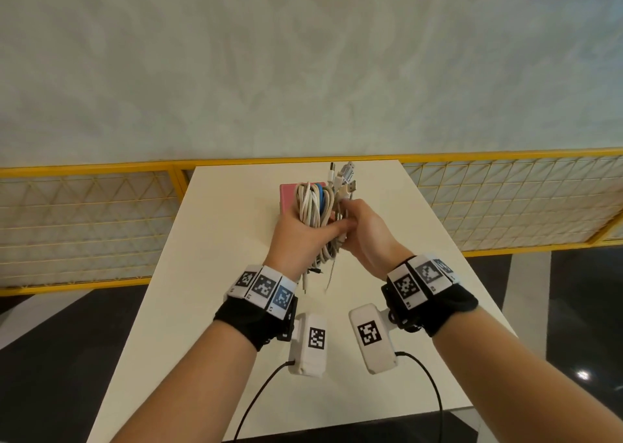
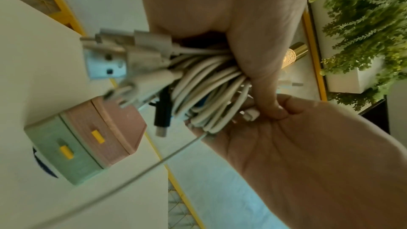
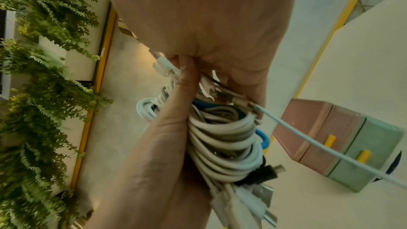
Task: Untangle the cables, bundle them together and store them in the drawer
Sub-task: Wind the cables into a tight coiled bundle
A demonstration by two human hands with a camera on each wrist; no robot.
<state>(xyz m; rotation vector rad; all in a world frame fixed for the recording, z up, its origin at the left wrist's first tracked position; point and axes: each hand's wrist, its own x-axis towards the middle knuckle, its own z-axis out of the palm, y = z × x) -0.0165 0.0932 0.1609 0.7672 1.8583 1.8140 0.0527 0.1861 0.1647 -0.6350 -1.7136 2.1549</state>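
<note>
A coiled cable bundle (image 1: 312,208), mostly white with one blue loop, is held above the white table (image 1: 209,274). My left hand (image 1: 300,233) grips its middle, thumb across the coils (image 2: 207,93). My right hand (image 1: 362,228) presses against the bundle's right side and pinches a cable end (image 3: 231,97); a thin white cable (image 3: 308,138) trails from it. USB plugs (image 1: 347,179) stick out at the top and loose ends (image 1: 317,274) hang below. A small drawer box (image 1: 286,196), pink over green with yellow handles (image 2: 98,137), stands on the table just behind the bundle, with both drawers shut (image 3: 339,138).
A yellow-framed mesh railing (image 1: 101,226) runs behind and beside the table. Hanging green plants (image 3: 44,93) in white planters and a gold cylinder (image 2: 295,55) show in the wrist views. Dark floor (image 1: 50,358) lies beyond both table sides.
</note>
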